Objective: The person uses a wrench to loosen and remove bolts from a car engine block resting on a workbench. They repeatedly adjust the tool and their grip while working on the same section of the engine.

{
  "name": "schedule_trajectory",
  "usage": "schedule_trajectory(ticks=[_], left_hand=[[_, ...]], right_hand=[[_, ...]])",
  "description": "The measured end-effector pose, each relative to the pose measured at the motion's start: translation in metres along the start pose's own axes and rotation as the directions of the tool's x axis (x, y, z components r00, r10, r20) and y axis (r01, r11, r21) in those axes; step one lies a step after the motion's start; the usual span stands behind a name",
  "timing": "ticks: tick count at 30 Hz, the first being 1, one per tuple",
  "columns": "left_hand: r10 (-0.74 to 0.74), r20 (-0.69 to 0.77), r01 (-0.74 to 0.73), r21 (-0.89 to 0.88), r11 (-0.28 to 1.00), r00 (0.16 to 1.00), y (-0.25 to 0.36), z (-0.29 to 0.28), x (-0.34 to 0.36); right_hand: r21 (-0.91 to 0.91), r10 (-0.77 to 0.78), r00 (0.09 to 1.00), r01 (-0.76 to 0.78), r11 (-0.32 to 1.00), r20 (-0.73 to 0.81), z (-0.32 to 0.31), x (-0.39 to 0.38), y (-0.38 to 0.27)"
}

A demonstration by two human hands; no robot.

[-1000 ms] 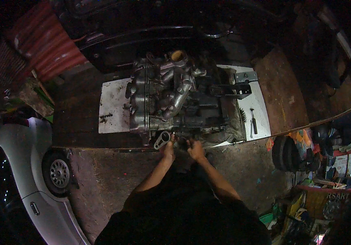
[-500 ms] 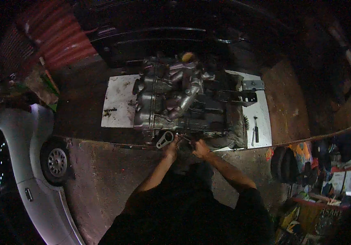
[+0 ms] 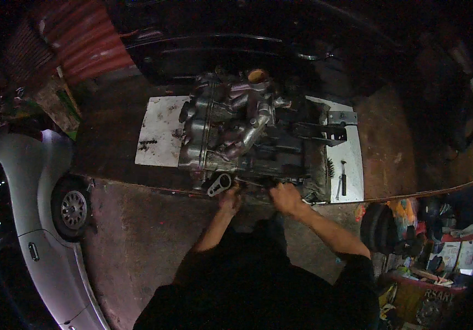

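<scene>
A greasy metal engine lies on the bench in front of me, with a curved silver pipe on top. My right hand is closed around the dark handle of a thin-shafted tool, perhaps a screwdriver. Its shaft points left along the engine's near side. Close to the shaft's tip is my left hand, fingers bent in against the engine; what they grip is hidden. Just beyond the left hand, a light grey metal part with a round opening sits at the engine's near edge.
Under the engine are white sheets on a brown bench. A small hammer, a wrench and a metal bracket lie right. A silver car stands left; a cluttered shelf stands lower right.
My right hand has moved slightly right, away from the left, and the tool's shaft now lies flatter. My left hand stays beside the grey part. The whole view has shifted a little.
</scene>
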State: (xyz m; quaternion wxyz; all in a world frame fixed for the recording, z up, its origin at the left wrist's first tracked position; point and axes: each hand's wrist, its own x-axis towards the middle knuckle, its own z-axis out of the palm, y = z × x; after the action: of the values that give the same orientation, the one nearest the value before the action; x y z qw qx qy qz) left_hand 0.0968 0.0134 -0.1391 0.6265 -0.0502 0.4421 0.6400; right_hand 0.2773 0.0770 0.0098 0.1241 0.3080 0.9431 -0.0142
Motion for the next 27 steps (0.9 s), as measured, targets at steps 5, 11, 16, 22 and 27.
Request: schedule_trajectory(ticks=[5, 11, 16, 22, 27], left_hand=[[-0.016, 0.207, 0.076, -0.283, 0.956, 0.978, -0.002, 0.000, 0.004], [-0.029, 0.378, 0.108, -0.191, 0.976, 0.925, -0.013, -0.051, 0.024], [-0.052, 0.285, 0.144, -0.310, 0.940, 0.957, 0.000, -0.026, 0.002], [-0.014, -0.020, 0.013, -0.024, 1.000, 1.000, 0.018, 0.004, -0.021], [0.349, -0.027, -0.344, 0.121, 0.931, 0.937, -0.016, -0.029, 0.018]], right_hand=[[0.056, 0.089, 0.993, -0.093, 0.994, 0.073, -0.046, 0.004, -0.029], [0.003, 0.115, 0.984, -0.116, 0.993, 0.133, -0.090, 0.020, -0.068], [0.040, 0.232, 0.971, -0.234, 0.971, 0.053, -0.056, -0.006, -0.046], [0.534, 0.433, 0.871, -0.258, 0.805, -0.232, 0.085, -0.021, -0.033], [0.843, 0.581, 0.772, -0.113, 0.525, -0.258, 0.158, 0.011, -0.069]])
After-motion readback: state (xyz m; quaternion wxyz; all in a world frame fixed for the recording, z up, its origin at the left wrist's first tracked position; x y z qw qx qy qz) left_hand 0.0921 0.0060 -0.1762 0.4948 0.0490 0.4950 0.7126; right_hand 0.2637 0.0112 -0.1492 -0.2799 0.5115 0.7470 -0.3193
